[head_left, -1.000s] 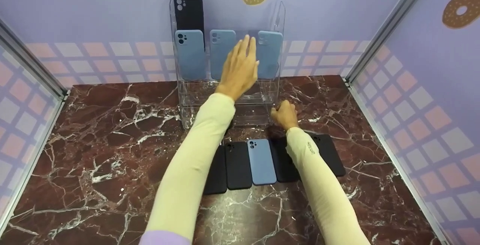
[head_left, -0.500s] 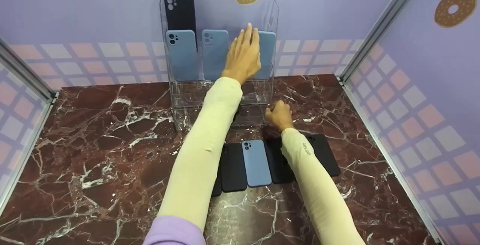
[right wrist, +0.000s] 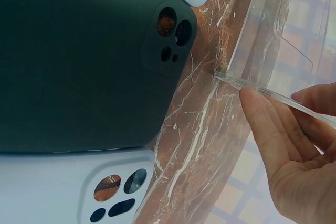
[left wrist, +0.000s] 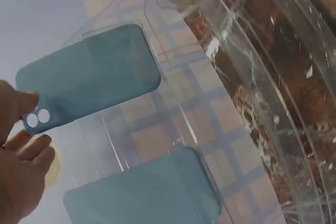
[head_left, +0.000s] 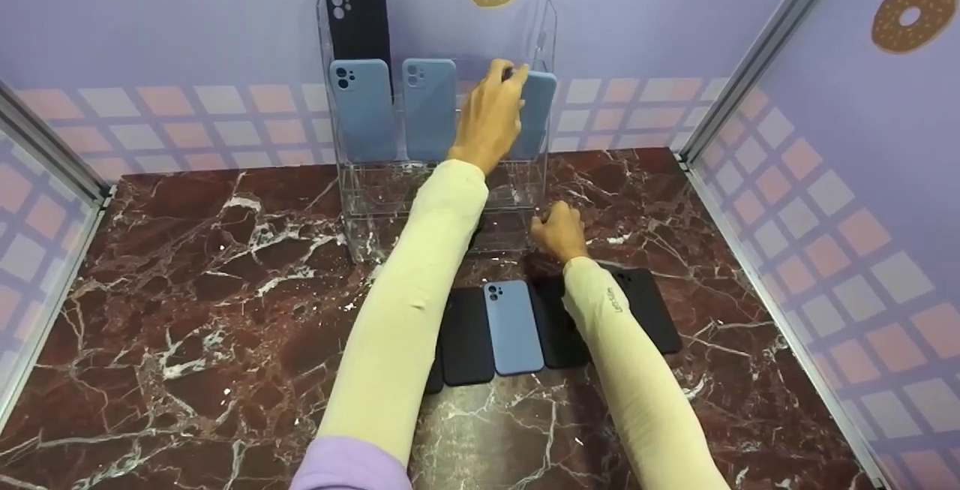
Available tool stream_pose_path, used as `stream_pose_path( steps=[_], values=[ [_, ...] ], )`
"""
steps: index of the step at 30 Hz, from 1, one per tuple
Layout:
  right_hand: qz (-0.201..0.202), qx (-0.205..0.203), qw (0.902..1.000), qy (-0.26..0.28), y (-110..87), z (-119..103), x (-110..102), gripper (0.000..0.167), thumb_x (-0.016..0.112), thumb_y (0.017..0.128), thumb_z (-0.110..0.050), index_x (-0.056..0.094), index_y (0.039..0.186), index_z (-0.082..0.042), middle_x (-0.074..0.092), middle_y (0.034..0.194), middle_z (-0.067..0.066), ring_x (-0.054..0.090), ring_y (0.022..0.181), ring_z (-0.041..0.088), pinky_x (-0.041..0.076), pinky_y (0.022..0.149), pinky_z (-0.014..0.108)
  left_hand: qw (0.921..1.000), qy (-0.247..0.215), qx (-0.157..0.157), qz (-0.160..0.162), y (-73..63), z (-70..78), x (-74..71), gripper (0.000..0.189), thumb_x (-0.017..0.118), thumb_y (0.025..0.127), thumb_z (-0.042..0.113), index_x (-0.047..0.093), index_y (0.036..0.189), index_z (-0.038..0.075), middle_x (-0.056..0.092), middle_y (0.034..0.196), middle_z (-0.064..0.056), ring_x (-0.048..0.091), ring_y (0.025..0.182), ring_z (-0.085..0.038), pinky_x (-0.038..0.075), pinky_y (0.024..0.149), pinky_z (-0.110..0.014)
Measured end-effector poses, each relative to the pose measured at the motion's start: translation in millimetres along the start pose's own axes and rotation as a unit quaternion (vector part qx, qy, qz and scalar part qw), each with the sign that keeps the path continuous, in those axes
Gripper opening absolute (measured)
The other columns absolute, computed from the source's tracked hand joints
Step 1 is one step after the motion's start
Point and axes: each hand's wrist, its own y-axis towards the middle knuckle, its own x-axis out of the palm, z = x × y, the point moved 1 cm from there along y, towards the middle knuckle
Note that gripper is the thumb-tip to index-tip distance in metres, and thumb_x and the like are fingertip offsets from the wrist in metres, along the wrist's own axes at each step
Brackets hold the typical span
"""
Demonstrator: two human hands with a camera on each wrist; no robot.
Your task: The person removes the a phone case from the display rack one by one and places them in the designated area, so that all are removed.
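A light blue phone case point(head_left: 535, 116) leans at the right end of the upper tier of a clear acrylic stand point(head_left: 442, 211). My left hand point(head_left: 487, 118) pinches the case by its top corner, and the left wrist view shows the thumb point(left wrist: 25, 100) over the edge beside the camera holes. To its left stand two more light blue cases, a middle one point(head_left: 430, 115) and a left one point(head_left: 364, 115). A black case point(head_left: 358, 23) rises behind the left one. Low at the stand's right side, my right hand point(head_left: 559, 232) grips the clear side panel point(right wrist: 262, 91) between thumb and fingers.
On the marbled table point(head_left: 202, 287) before the stand lies a row of cases: a blue one point(head_left: 515, 326) between black ones point(head_left: 468, 336), partly under my forearms. A patterned back wall point(head_left: 247, 32) rises close behind the stand, with a side wall point(head_left: 847, 160) at right.
My left hand has gone from straight fingers behind the right blue case to bent fingers on its top corner. That case's top has tipped slightly right and down. The right hand keeps its grip.
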Motion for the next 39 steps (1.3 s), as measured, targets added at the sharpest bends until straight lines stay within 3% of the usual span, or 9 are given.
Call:
stream_pose_path(
  steps=[5, 8, 12, 20, 23, 29, 33, 39],
  values=[
    [0.000, -0.006, 1.0000, -0.002, 2.0, -0.4, 0.3, 0.025, 0.062, 0.089, -0.016, 0.061, 0.067, -0.005, 0.072, 0.095, 0.025, 0.067, 0.090, 0.042, 0.052, 0.088, 0.054, 0.9974, -0.033, -0.005, 0.065, -1.7, 0.2, -4.0, 0.030, 0.063, 0.099, 0.008, 0.073, 0.126, 0.014, 0.067, 0.117, -0.004, 0.070, 0.102, -0.024, 0.056, 0.086, -0.032],
    [-0.002, -0.008, 1.0000, -0.002, 2.3, -1.5, 1.8, 0.022, 0.062, 0.089, -0.016, 0.067, 0.077, 0.000, 0.072, 0.100, 0.026, 0.068, 0.095, 0.045, 0.052, 0.090, 0.055, 0.9967, -0.029, -0.003, 0.076, -3.2, -1.6, -5.3, 0.026, 0.065, 0.097, 0.006, 0.076, 0.119, 0.014, 0.070, 0.108, -0.003, 0.071, 0.097, -0.023, 0.056, 0.083, -0.032],
    [-0.005, -0.005, 1.0000, -0.003, 3.2, -2.6, 3.5, 0.022, 0.063, 0.090, -0.017, 0.070, 0.086, 0.004, 0.071, 0.105, 0.027, 0.066, 0.101, 0.046, 0.050, 0.094, 0.055, 0.9961, -0.028, 0.013, 0.082, -6.8, -2.6, -4.9, 0.025, 0.065, 0.098, 0.006, 0.077, 0.118, 0.014, 0.070, 0.110, -0.004, 0.072, 0.095, -0.023, 0.057, 0.081, -0.029],
    [-0.008, -0.008, 0.9999, 0.000, 11.4, -3.8, 3.9, 0.028, 0.062, 0.091, -0.017, 0.057, 0.065, -0.007, 0.072, 0.096, 0.024, 0.066, 0.094, 0.041, 0.050, 0.092, 0.055, 0.9865, -0.042, 0.055, 0.148, -19.1, 4.2, -17.2, 0.025, 0.061, 0.100, 0.005, 0.076, 0.119, 0.010, 0.069, 0.112, -0.006, 0.072, 0.096, -0.022, 0.057, 0.084, -0.026],
    [-0.009, -0.006, 0.9999, -0.002, 13.6, -2.6, 4.4, 0.027, 0.062, 0.091, -0.017, 0.057, 0.066, -0.007, 0.072, 0.097, 0.024, 0.066, 0.095, 0.042, 0.050, 0.092, 0.055, 0.9810, -0.055, 0.076, 0.170, -27.3, 6.9, -26.3, 0.025, 0.059, 0.100, 0.004, 0.075, 0.119, 0.008, 0.069, 0.112, -0.008, 0.071, 0.099, -0.022, 0.056, 0.087, -0.025],
    [-0.010, -0.011, 0.9998, -0.009, 18.0, 1.7, 1.7, 0.024, 0.062, 0.091, -0.018, 0.069, 0.082, 0.003, 0.072, 0.103, 0.027, 0.067, 0.103, 0.044, 0.049, 0.094, 0.056, 0.9631, -0.087, 0.122, 0.223, -47.3, 7.4, -46.1, 0.026, 0.059, 0.098, -0.002, 0.076, 0.116, 0.006, 0.069, 0.109, -0.009, 0.070, 0.098, -0.020, 0.054, 0.087, -0.022],
    [-0.005, -0.011, 0.9999, -0.008, 21.2, 4.2, -0.4, 0.023, 0.062, 0.090, -0.017, 0.065, 0.075, 0.000, 0.072, 0.099, 0.027, 0.066, 0.100, 0.045, 0.050, 0.093, 0.057, 0.9532, -0.109, 0.143, 0.243, -61.6, 3.8, -58.5, 0.023, 0.061, 0.097, -0.002, 0.076, 0.113, 0.005, 0.069, 0.105, -0.010, 0.071, 0.094, -0.021, 0.054, 0.084, -0.020],
    [-0.007, -0.012, 0.9998, -0.011, 24.1, 5.7, -0.9, 0.023, 0.061, 0.090, -0.017, 0.066, 0.076, 0.000, 0.072, 0.103, 0.028, 0.066, 0.104, 0.046, 0.048, 0.095, 0.058, 0.9539, -0.128, 0.145, 0.230, -88.6, -12.3, -75.0, 0.020, 0.061, 0.097, -0.002, 0.075, 0.112, 0.001, 0.069, 0.105, -0.014, 0.071, 0.093, -0.024, 0.054, 0.084, -0.019]
  ],
)
